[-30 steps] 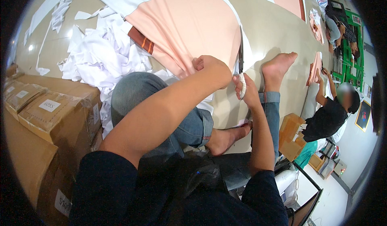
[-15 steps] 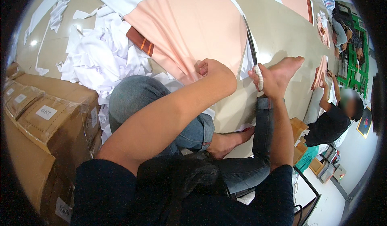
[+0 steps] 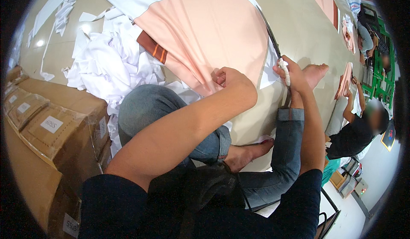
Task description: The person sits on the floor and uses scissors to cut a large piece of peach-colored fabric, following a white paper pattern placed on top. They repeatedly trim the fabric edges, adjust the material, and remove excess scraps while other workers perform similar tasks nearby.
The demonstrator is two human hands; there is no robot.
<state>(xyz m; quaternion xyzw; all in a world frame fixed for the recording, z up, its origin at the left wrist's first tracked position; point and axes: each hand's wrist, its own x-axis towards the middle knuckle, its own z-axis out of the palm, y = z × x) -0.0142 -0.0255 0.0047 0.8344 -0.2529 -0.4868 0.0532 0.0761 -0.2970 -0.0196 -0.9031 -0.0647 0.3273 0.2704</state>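
A large peach-coloured fabric sheet lies spread over the beige surface in front of me. My left hand is closed on the near edge of this fabric and pinches it up. My right hand grips the white-wrapped handles of long dark scissors, whose blades run along the fabric's right edge, pointing away from me. My bent legs in blue jeans and my bare feet rest on the surface below both hands.
A heap of white fabric scraps lies to the left, with a brown striped piece at its edge. Cardboard boxes stand at the lower left. Another person in a dark top sits at the right holding peach pieces.
My right hand with the scissors has moved forward along the fabric's right edge. My left hand has shifted slightly up while keeping hold of the fabric.
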